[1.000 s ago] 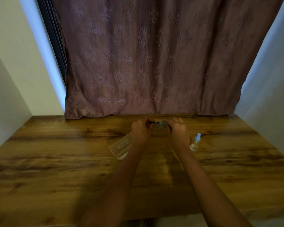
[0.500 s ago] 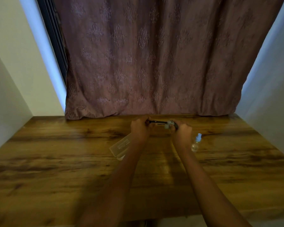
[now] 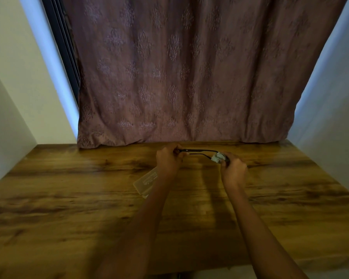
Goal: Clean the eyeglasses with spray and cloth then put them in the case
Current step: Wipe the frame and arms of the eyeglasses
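Dark, thin-framed eyeglasses [image 3: 197, 151] held above the far edge of the glossy wood-grain counter [image 3: 69, 198]. My left grip [image 3: 168, 160] clasps one end of the frame, and my right grip [image 3: 233, 170] pinches a pale, crumpled cloth [image 3: 218, 157] around the other end. Wiping appears to be under way; whether spraying is done I cannot tell. Casing remains: the clear, flat, rectangular case [image 3: 146, 181] lies on the counter beside my left forearm, without the glasses.

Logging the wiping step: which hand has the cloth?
The right hand: it pinches the pale cloth on the eyeglasses; the left hand holds only their other end.
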